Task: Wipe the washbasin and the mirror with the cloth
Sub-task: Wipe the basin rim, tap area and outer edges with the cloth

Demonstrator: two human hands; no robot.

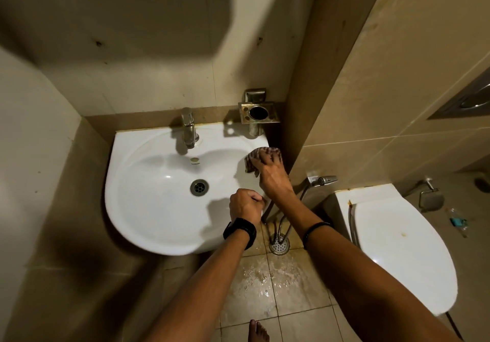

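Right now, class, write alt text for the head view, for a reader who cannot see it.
The right hand holds a striped cloth against the right rim of the white washbasin, while the left hand grips its near edge. A closed toilet stands to the right.

Both bare arms reach forward. The left hand (245,206) is curled into a fist, nearer the body. The right hand (271,176) reaches farther, its fingers (266,159) bent over a cloth (252,156) and holding it. The hands sit close together.
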